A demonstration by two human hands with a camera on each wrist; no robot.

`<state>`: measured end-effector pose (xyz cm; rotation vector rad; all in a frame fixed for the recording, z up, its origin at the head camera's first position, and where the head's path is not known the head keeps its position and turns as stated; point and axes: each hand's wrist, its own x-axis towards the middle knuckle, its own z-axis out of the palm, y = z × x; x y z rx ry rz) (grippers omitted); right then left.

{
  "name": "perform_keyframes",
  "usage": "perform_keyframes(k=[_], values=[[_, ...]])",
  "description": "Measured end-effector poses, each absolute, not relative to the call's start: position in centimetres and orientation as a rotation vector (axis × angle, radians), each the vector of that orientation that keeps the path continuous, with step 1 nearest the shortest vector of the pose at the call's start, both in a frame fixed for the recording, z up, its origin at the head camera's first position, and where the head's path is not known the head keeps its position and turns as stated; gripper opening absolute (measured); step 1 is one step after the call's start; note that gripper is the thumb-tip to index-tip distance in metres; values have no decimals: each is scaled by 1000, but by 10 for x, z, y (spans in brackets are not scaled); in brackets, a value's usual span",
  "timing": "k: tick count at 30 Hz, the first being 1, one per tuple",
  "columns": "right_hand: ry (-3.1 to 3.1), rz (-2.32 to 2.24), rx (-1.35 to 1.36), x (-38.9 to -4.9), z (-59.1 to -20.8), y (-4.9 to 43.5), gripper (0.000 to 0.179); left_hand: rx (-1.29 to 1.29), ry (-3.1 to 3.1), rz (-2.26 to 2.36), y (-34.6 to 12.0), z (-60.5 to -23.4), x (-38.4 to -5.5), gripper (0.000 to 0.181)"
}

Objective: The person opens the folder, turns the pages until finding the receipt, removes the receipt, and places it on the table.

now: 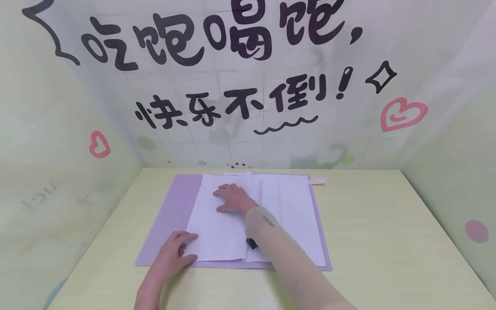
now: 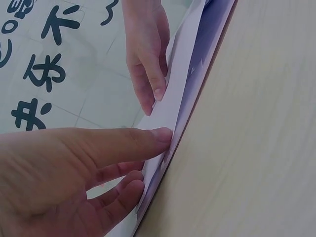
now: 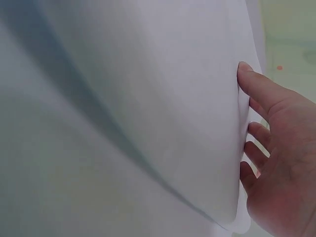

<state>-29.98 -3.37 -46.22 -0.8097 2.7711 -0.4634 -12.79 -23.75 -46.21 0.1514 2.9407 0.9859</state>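
Observation:
A purple folder [image 1: 162,228] lies spread open with white paper sheets [image 1: 217,232] inside it. My right hand [image 1: 235,198] rests spread on the upper part of the left-hand sheet. In the right wrist view its thumb and fingertips touch the white paper [image 3: 197,123]. At the lower left corner of that sheet is my left hand [image 1: 172,255]. Its thumb and bent fingers touch the paper near the edge, as the left wrist view also shows for the left hand [image 2: 98,173]. The right-hand page [image 1: 298,224] carries faint print and is partly covered by my right sleeve [image 1: 286,249].
A pink tab [image 1: 317,181] sticks out past the folder's upper right edge. Beneath my right forearm shows a small black object [image 1: 252,243]. The pale wooden table [image 1: 372,241] extends on both sides, with a printed curtain [image 1: 232,146] behind it.

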Motion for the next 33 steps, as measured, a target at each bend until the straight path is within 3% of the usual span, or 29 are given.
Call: perform_keyframes(k=[4, 33], values=[[2776, -459, -804, -300, -462, -34, 59, 164, 2936, 952, -235, -461, -128, 55], [2764, -477, -822, -296, -462, -33, 58, -80, 2995, 869, -225, -459, -115, 60]])
